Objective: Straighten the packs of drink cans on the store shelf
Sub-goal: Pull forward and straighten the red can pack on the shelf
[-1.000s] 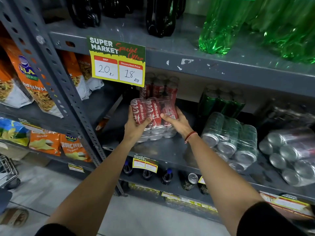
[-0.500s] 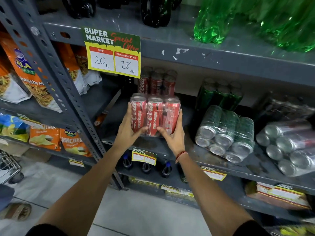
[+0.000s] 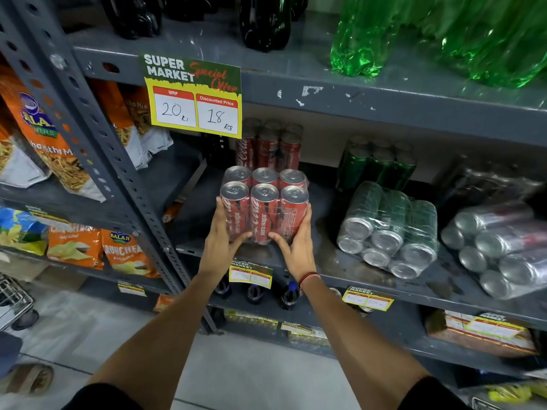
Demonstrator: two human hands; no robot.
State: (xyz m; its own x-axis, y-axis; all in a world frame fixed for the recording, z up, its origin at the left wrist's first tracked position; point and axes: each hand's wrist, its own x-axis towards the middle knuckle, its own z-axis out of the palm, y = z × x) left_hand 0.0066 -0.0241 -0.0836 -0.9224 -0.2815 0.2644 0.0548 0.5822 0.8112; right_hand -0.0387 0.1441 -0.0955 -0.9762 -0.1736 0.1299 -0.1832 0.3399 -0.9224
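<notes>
A shrink-wrapped pack of red cola cans [image 3: 264, 202] stands upright near the front of the grey middle shelf [image 3: 331, 261], tops showing. My left hand [image 3: 220, 241] grips its left side and my right hand [image 3: 296, 244] its right side, thumbs across the front. Behind it stands a second upright red pack [image 3: 268, 149]. To the right, a pack of green cans [image 3: 387, 229] lies on its side with can bottoms facing me, in front of an upright green pack [image 3: 377, 164]. At far right a silver-and-dark pack [image 3: 500, 247] also lies on its side.
A yellow price sign [image 3: 194, 96] hangs from the upper shelf edge just above the red packs. Dark and green bottles [image 3: 370, 39] stand on the top shelf. Snack bags [image 3: 44, 143] fill the left bay behind a perforated upright post [image 3: 97, 143]. Small bottles sit on the shelf below.
The red pack went from lying on its side to standing upright, turned up by both hands. It now rests on the shelf with the can tops facing up.
</notes>
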